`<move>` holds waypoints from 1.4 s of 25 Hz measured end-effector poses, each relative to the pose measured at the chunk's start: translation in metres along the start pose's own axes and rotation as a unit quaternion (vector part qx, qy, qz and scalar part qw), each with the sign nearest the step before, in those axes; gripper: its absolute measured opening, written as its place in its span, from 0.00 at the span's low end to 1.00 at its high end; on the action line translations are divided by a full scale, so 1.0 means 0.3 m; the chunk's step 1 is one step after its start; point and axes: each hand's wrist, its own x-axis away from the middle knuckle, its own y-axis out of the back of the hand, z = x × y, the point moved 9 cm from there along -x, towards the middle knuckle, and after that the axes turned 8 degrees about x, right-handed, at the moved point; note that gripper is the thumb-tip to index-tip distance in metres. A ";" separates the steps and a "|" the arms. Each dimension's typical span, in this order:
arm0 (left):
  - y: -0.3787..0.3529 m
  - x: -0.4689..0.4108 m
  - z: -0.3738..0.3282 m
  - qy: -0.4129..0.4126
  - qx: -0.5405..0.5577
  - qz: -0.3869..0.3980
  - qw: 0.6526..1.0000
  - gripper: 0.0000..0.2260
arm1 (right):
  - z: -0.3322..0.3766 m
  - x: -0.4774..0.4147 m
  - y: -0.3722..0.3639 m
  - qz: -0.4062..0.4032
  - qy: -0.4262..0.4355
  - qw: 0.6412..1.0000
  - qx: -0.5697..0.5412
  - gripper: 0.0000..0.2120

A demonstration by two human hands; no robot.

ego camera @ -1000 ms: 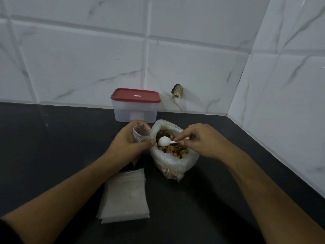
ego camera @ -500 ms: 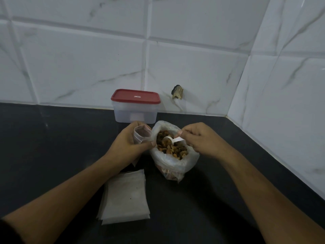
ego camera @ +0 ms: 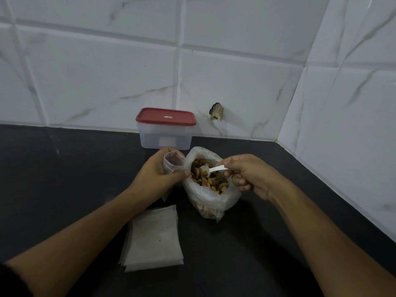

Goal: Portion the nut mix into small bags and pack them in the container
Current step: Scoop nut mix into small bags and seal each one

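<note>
Scooping step: right hand (ego camera: 249, 175) pinches spoon (ego camera: 211, 169) in nut bag (ego camera: 211, 189) at frame centre, left hand (ego camera: 158, 179) grips open small bag (ego camera: 172, 165); next, probably lift scoop left into it.

Nothing legible in this view. The red lid (ego camera: 150, 117) of the container (ego camera: 147, 138) has a small white brand mark (ego camera: 168, 117) near its middle (a short pale strip, letters too small and blurred to read). A pale patch (ego camera: 167, 140) shows at the container's front wall, possibly a label, with no print I can make out.
</note>
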 end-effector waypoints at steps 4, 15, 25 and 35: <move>-0.004 0.003 0.001 0.000 0.006 0.000 1.000 0.15 | -0.023 -0.008 0.017 -0.025 -0.022 0.999 -0.026 0.12; -0.007 0.000 0.008 0.017 0.001 0.006 1.000 0.15 | -0.034 -0.015 0.039 -0.042 -0.031 0.991 -0.125 0.12; -0.013 0.003 0.000 0.013 -0.006 -0.004 1.000 0.17 | 0.071 0.031 -0.035 0.006 0.027 0.969 -0.246 0.12; -0.022 0.007 -0.025 -0.009 0.008 -0.002 1.000 0.14 | 0.199 0.107 -0.149 -0.051 0.228 0.962 0.144 0.09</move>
